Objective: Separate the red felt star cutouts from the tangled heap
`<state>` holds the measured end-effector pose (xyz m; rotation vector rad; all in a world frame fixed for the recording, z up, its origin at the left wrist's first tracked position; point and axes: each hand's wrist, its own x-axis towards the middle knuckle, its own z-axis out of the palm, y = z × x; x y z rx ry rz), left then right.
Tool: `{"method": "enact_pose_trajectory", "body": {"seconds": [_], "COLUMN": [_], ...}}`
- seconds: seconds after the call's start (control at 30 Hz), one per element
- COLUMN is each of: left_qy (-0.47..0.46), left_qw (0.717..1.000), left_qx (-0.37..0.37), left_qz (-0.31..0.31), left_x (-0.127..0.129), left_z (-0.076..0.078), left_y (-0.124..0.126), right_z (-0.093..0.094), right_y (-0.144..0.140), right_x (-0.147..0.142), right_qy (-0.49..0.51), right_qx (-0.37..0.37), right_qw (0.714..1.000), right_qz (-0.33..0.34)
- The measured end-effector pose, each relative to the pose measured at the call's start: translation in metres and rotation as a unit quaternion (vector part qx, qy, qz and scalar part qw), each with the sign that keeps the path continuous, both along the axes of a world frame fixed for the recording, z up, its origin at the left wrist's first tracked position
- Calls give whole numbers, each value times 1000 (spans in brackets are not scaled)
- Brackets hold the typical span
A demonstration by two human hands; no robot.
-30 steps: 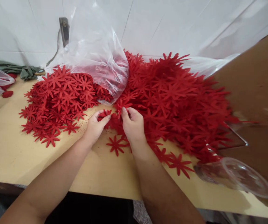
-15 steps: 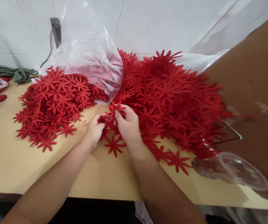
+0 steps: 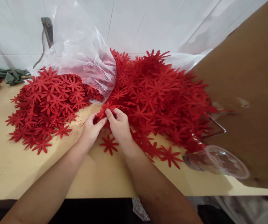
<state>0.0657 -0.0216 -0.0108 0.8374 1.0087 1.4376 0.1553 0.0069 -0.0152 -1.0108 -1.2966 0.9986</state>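
Flower (image 3: 107,106) in question: it's up at the fingertips now, where the two hands have come together over the bench (image 3: 42,177), in front of the gap between the two red heaps. A second ago the right hand (image 3: 119,125) held its flower a little apart from the left; then it brought it across, and now the thumbs almost meet. The right hand pinches the flower between thumb and fingers. The left hand (image 3: 89,130) is closed on some petals (image 3: 99,117); whether they belong to the same flower, I can't tell from here. To my eye, the change means both hands are now working at one spot, fitting or sorting pieces together.

Little else has altered. The left pile (image 3: 54,99) spills from under the clear bag (image 3: 89,65), the bigger right pile (image 3: 157,96) leans toward the brown board (image 3: 246,77), and one loose flower (image 3: 109,144) lies flat just below the hands.
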Motion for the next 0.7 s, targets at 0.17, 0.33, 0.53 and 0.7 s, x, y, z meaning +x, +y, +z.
{"method": "enact_pose_trajectory", "body": {"seconds": [0.17, 0.33, 0.53, 0.7], "left_qy": [0, 1, 24, 15], "left_qw": [1000, 1000, 999, 999], "left_qx": [18, 13, -23, -26], "left_qz": [5, 12, 21, 21], "left_x": [-2, -3, -5, -5], "left_z": [1, 3, 1, 2], "left_y": [0, -1, 0, 0], "right_z": [4, 8, 10, 8], "right_y": [-3, -4, 10, 12], "right_x": [-1, -1, 16, 19], "right_qy": [16, 28, 97, 104], "right_qx": [7, 39, 54, 21], "right_qw": [1000, 998, 987, 989], "right_qz": [-11, -28, -116, -103]}}
